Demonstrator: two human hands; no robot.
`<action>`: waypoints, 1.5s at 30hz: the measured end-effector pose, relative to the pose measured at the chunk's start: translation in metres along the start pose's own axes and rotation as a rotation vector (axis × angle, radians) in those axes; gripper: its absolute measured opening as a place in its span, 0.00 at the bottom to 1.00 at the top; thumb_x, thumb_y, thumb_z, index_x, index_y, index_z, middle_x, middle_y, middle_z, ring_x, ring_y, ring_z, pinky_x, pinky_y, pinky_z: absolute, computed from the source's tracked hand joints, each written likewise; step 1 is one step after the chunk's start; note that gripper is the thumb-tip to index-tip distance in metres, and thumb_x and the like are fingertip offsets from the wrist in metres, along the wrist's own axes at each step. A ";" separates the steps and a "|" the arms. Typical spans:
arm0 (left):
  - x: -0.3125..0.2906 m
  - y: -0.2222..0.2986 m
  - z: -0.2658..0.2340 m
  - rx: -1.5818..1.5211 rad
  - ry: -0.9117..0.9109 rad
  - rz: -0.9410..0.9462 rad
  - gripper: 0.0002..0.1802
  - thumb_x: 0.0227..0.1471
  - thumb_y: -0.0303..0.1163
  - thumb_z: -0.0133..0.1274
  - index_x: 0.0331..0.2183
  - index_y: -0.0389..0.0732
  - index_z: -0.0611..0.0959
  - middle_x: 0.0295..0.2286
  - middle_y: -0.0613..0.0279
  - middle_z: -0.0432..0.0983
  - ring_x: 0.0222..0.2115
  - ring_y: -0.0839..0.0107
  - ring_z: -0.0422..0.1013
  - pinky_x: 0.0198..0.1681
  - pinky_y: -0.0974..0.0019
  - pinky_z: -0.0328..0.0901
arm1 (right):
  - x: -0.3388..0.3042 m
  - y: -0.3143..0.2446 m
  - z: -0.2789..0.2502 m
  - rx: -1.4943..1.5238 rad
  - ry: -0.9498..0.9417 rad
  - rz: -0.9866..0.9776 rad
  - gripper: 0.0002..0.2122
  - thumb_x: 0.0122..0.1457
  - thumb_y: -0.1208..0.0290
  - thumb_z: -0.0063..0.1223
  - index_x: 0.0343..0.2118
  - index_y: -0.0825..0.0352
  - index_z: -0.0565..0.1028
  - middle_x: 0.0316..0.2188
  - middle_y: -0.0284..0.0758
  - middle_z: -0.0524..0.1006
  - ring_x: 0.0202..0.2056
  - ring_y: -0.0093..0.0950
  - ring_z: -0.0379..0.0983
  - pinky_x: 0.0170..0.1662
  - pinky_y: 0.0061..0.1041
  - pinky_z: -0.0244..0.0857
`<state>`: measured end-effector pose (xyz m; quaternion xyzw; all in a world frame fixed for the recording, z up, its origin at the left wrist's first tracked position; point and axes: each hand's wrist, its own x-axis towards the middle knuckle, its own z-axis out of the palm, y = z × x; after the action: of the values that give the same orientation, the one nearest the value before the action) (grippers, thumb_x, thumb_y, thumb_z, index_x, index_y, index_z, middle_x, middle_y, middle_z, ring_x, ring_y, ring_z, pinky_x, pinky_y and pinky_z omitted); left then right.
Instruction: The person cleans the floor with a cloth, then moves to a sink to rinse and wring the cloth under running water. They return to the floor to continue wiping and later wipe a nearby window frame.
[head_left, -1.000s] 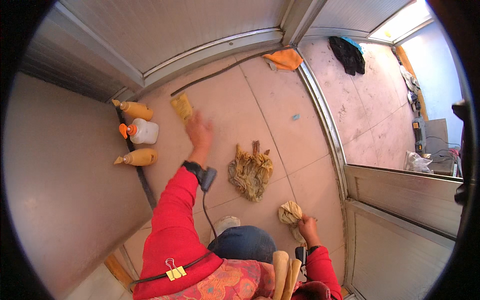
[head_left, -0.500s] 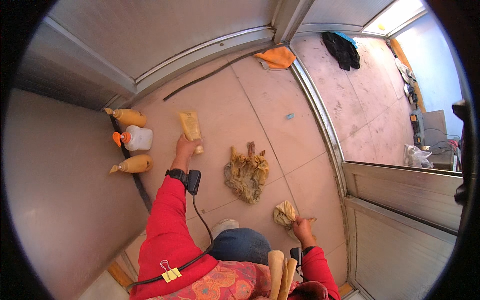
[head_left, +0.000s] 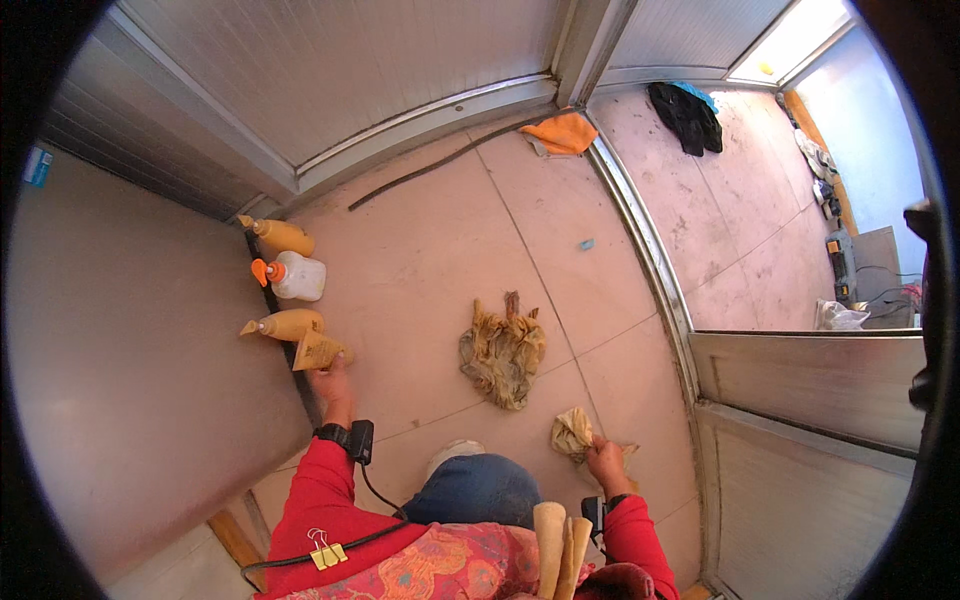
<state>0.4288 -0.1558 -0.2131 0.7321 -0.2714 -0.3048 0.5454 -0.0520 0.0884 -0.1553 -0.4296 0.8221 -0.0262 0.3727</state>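
Head view: tube (head_left: 318,350), gripped in left hand (head_left: 333,384), at left.
Long axis left to right, broad flat end left. Beyond: two yellow bottles (head_left: 290,323), one white bottle (head_left: 305,278), along smooth panel (head_left: 150,380). Right hand (head_left: 607,462), near right, clutches crumpled rag (head_left: 571,433); wrinkled cloth (head_left: 503,357) lies between hands on tiled floor (head_left: 420,250).

the pump bottle (head_left: 303,277) is between two squeeze bottles (head_left: 289,323). the tube (head_left: 316,350) is near one. right of them lies a rag (head_left: 502,355).
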 end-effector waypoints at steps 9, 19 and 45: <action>0.057 -0.048 -0.028 -0.298 0.140 -0.069 0.26 0.48 0.19 0.53 0.50 0.33 0.65 0.46 0.55 0.69 0.42 0.64 0.69 0.44 0.66 0.65 | -0.011 0.003 0.001 0.074 0.044 0.019 0.14 0.49 0.71 0.47 0.40 0.61 0.76 0.29 0.50 0.75 0.34 0.46 0.74 0.38 0.38 0.67; -0.022 -0.050 -0.009 0.466 -0.381 -0.167 0.24 0.50 0.30 0.54 0.48 0.34 0.69 0.45 0.57 0.69 0.44 0.68 0.66 0.48 0.67 0.61 | -0.019 0.024 0.017 0.160 0.044 0.023 0.12 0.49 0.74 0.46 0.37 0.65 0.76 0.29 0.51 0.75 0.36 0.45 0.74 0.38 0.35 0.66; 0.028 0.095 0.217 1.488 -0.961 0.419 0.50 0.42 0.52 0.59 0.61 0.59 0.50 0.61 0.46 0.35 0.60 0.37 0.35 0.53 0.29 0.44 | 0.089 -0.240 -0.124 0.666 -0.482 -0.163 0.19 0.53 0.71 0.51 0.47 0.72 0.71 0.40 0.36 0.76 0.39 0.26 0.73 0.45 0.24 0.65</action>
<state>0.2800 -0.3385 -0.1739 0.6249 -0.7237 -0.2182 -0.1956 0.0029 -0.1616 -0.0307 -0.3432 0.6211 -0.2185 0.6698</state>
